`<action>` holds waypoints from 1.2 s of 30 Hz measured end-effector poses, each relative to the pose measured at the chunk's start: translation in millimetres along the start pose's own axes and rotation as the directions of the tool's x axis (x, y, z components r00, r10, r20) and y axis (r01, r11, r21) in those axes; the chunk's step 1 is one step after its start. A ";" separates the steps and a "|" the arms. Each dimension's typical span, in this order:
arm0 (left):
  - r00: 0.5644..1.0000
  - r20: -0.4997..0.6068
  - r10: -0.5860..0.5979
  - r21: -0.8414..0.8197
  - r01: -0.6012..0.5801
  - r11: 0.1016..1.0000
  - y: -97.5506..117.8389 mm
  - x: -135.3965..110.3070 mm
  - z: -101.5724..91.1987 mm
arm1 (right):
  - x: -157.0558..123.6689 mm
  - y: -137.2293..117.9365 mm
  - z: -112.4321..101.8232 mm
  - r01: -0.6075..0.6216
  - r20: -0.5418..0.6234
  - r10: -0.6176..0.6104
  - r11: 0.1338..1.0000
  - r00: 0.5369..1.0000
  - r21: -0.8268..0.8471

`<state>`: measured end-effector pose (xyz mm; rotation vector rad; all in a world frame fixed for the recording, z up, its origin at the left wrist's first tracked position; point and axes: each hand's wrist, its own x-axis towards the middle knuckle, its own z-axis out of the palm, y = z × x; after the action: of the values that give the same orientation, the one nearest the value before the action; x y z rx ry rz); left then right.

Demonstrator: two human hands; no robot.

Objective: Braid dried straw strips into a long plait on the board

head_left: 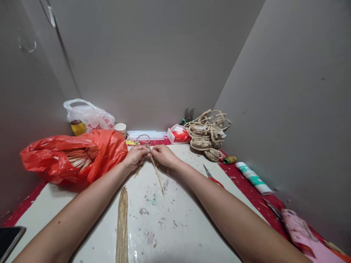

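Close together over the middle of the white board, my left hand (136, 156) and my right hand (165, 156) both pinch a bundle of thin dried straw strands (157, 177). The loose ends hang down between and below my fingers. A thin round ring (143, 135) stands up just behind my fingertips; whether it is joined to the strands is hidden by the fingers. Below my left forearm's inner side lies a broad dried fibre strip (122, 226), flat on the board. Red-handled scissors (211, 176) lie partly behind my right forearm.
A red plastic bag (109, 149) holding straw bundles stands left. Behind are a white bag (94, 113), a paper cup (120, 128), clear sticks (146, 135), a tissue pack (179, 135) and coiled rope (205, 135). A white-green roll (253, 178) lies right; a phone (9, 241) sits front left.
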<state>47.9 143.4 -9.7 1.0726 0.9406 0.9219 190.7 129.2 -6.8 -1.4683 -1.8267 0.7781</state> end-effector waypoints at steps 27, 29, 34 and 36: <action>0.984 -0.134 0.117 0.079 -0.107 0.991 -19.6 -0.8 5.5 | -13.6 -25.6 14.2 -0.336 0.201 0.308 0.934 0.930 0.119; 0.988 -0.107 0.108 0.068 -0.101 0.993 -18.5 -1.8 4.1 | -11.7 -22.2 19.7 -0.301 0.180 0.289 0.952 0.940 0.046; 0.992 -0.100 0.071 0.022 -0.069 0.997 -15.0 -3.0 0.8 | -8.2 -19.4 22.6 -0.229 0.160 0.234 0.972 0.959 -0.047; 0.993 -0.113 0.039 -0.012 -0.041 0.999 -14.5 -2.2 0.2 | -7.7 -19.4 23.0 -0.201 0.146 0.214 0.975 0.966 -0.100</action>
<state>49.4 138.2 -23.3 1.0395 1.0070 1.0292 162.2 116.9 -6.5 -1.7164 -1.8594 0.9514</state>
